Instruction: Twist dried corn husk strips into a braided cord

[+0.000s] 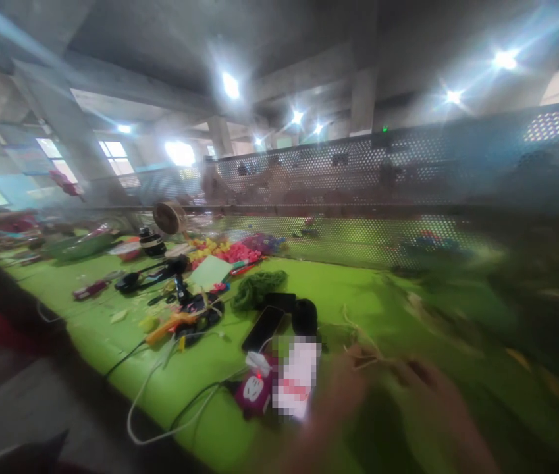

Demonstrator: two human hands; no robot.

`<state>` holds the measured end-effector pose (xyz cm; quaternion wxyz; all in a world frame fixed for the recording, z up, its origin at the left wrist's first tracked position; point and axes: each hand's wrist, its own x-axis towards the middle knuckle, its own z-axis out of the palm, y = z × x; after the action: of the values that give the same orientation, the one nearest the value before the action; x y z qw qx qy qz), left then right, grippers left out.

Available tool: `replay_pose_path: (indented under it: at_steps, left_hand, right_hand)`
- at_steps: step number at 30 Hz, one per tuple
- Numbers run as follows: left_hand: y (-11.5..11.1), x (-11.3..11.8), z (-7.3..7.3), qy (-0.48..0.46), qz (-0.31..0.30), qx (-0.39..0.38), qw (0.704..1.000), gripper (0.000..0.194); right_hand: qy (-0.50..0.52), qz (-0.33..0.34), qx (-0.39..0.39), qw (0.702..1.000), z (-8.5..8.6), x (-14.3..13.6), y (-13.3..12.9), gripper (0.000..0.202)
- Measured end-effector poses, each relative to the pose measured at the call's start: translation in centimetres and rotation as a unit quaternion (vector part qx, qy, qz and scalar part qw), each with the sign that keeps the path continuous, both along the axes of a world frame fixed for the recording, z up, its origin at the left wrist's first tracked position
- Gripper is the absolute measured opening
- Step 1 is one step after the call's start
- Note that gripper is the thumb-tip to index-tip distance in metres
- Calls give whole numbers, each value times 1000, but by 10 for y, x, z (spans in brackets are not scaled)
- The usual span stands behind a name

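- Tabletop (358,289), green, blurs away toward its far right corner.
- Right hand (437,395) and left hand (338,401), smeared by motion at the near edge, meet on a brownish scrap (365,355); finger spread cannot be told.
- Phone (263,328) lies just left of them.

We see a phone (262,328) lying on the table (382,296), near its front edge, left of our blurred hands (388,388).

Green table (358,296), perforated metal screen (407,171), ceiling lights (230,85), windows (116,157)
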<state>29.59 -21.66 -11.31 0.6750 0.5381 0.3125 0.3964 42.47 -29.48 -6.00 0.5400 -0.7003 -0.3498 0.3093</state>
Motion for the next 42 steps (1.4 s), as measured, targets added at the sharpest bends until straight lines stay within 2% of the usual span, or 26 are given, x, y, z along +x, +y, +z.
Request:
replay_pose_path:
  at_steps: [5, 11, 13, 17, 20, 23, 30, 33, 37, 42]
  left_hand:
    - [-4, 1, 5, -7, -30, 27, 999, 30]
    - [-6, -3, 14, -30, -40, -6, 999, 36]
    - [-6, -4, 16, -11, -35, -10, 999, 36]
    - [-4, -3, 14, 4, -18, -1, 1000, 32]
    - [-3, 1, 6, 0, -26, 4, 1000, 28]
    - [-5, 4, 1, 2, -32, 23, 999, 24]
    - [-10, 3, 6, -7, -85, 38, 996, 31]
    - [-8, 4, 1, -21, -103, 40, 994, 30]
    - [-3, 6, -13, 0, -123, 62, 990, 25]
    - [-1, 5, -20, 82, -98, 77, 989, 24]
  right_hand:
    - [-17, 1, -11, 1000, 3, 5, 2, 33]
    - [-67, 76, -21, 995, -19, 16, 6, 35]
    - [-90, 78, -4, 993, -28, 20, 9, 39]
    - [-188, 44, 90, 977, -38, 24, 10, 45]
    - [-255, 68, 134, 955, -34, 18, 7, 31]
    - [-281, 97, 143, 944, -24, 11, 1, 24]
    - [-140, 57, 70, 986, -5, 9, -3, 24]
    - [-103, 59, 59, 991, -2, 10, -4, 26]
    - [-123, 71, 53, 988, -5, 10, -4, 26]
    - [-193, 86, 60, 976, -18, 11, -4, 28]
